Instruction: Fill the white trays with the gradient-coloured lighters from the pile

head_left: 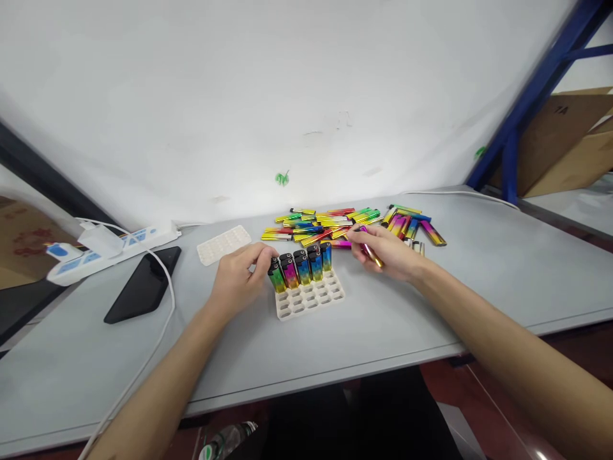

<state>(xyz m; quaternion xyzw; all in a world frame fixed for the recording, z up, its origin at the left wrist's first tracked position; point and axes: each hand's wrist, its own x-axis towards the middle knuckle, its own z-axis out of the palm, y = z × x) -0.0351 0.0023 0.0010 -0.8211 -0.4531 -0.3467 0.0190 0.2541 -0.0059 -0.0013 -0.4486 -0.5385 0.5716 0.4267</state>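
Note:
A white tray (pixel 311 300) with rows of slots stands on the grey table, its back rows holding several upright lighters (pixel 303 267) with black tops. My left hand (pixel 242 279) is at the tray's left side, fingers curled, thumb and forefinger at the top of the green-yellow lighter (pixel 277 278) on the left end. To the right of the tray, my right hand (pixel 383 250) has its fingers closed around a purple and gold lighter (pixel 372 248), held at a slant. Behind the tray lies a loose pile of shiny coloured lighters (pixel 325 223).
A second white slotted tray (pixel 223 245) lies behind my left hand. Further left are a black phone (pixel 143 285), a white cable and a power strip (pixel 115 252) with plugs. More lighters (pixel 432 233) lie at the right end of the pile. A white wall rises behind.

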